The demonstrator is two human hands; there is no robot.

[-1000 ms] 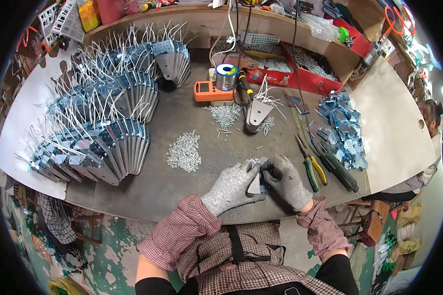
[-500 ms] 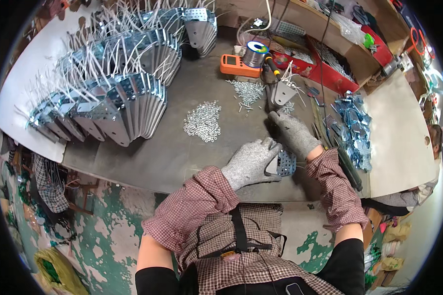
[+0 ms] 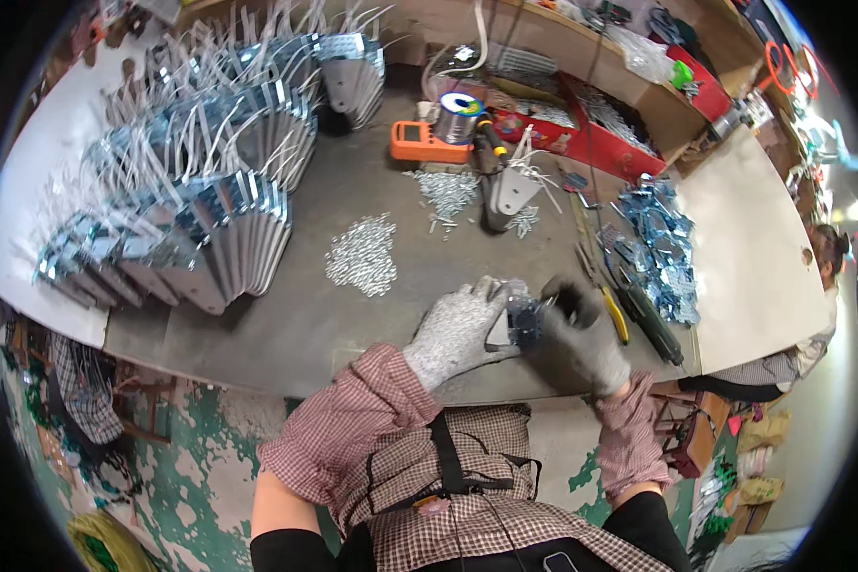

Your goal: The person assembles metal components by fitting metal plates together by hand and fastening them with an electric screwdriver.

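Observation:
My left hand (image 3: 459, 326), in a grey knit glove, grips a small metal bracket (image 3: 523, 321) with a perforated bluish face, just above the table's near edge. My right hand (image 3: 586, 336), gloved the same way, is at the bracket's right side with its fingers curled inward. Motion smears those fingertips, and whatever they pinch is too small to make out. Beyond the hands stands a grey metal housing (image 3: 510, 195) with white wires, next to a small heap of screws (image 3: 522, 221). A pile of small nuts (image 3: 362, 255) lies left of it.
Rows of wired metal housings (image 3: 210, 238) fill the left side. At the back are an orange meter (image 3: 429, 142), a solder spool (image 3: 459, 116), more screws (image 3: 448, 194) and red boxes (image 3: 605, 143). Yellow-handled pliers (image 3: 615, 315), a dark-handled tool (image 3: 650, 322) and loose bluish plates (image 3: 660, 248) lie right.
My right hand has come back from near the small screw heap to the bracket's right side. My left hand still holds the bracket. The whole view has shifted slightly.

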